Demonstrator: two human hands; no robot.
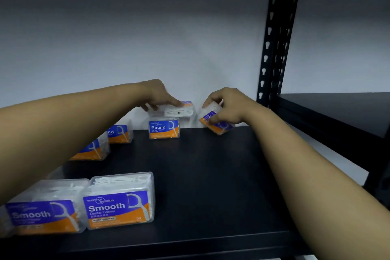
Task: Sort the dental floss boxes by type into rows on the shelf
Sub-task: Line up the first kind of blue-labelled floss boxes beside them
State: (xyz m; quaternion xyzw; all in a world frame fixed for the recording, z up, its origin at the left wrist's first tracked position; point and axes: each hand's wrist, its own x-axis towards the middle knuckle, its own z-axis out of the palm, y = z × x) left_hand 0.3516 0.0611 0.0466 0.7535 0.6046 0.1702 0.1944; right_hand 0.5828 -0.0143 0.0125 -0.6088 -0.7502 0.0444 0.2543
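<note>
- The black shelf (200, 175) carries clear plastic floss boxes with blue and orange labels; a white wall stands behind its back edge, and a black slotted upright (274, 38) rises at its back right corner
- Along the front edge, toward the left corner, two Smooth boxes stand side by side and touching: the right one (120, 202) reads clearly, the left one (44, 211) is blurred
- Farther back on the left, two boxes stand partly hidden behind the left forearm: the nearer one (92, 150) shows no readable word; the one behind it (120, 133) shows the letters "nd"
- At the middle of the back edge a Round box (164, 127) stands upright, label facing forward; a further box (179, 111) lies on top of it, white flossers showing through its clear face
- The left hand (157, 96) rests on that top box, fingers stretched over it; whether they curl into a grip around it cannot be told
- The right hand (226, 107) pinches a tilted box (213, 121) near the back edge, just right of the stack and apart from it; its label begins with "S"; its lower corner is at the shelf surface, though contact cannot be confirmed
</note>
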